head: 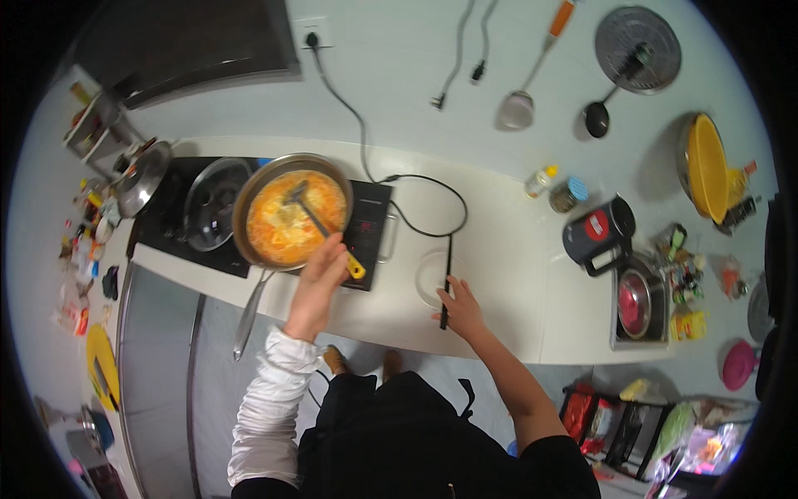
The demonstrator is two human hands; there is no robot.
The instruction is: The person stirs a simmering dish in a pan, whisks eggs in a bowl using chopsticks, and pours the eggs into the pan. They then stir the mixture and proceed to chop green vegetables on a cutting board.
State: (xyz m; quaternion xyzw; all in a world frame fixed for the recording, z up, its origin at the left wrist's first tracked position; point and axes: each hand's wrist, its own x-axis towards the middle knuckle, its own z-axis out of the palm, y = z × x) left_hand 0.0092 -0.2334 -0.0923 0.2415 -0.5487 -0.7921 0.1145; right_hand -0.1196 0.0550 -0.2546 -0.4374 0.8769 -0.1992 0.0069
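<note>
In my left hand point(319, 284) is a slotted turner point(310, 213) with a grey shaft and a yellow handle end. Its head rests in an orange and pale-yellow soup, which looks like egg and tomato point(274, 231). The soup fills a deep steel pan point(241, 206) on a black induction cooktop point(368, 227). The pan's long metal handle point(251, 315) sticks out past the counter's front edge. My right hand point(462, 307) has its fingers around a pair of black chopsticks point(449, 259), just over a clear round dish point(426, 280) on the white counter.
A glass lid point(215, 234) leans left of the pan, beside a steel wok lid point(146, 178). A black power cord point(464, 206) loops behind my right hand. Farther right stand a seasoning bottle point(540, 182), a jar point(568, 194), an electric kettle point(598, 234) and a sink point(661, 334).
</note>
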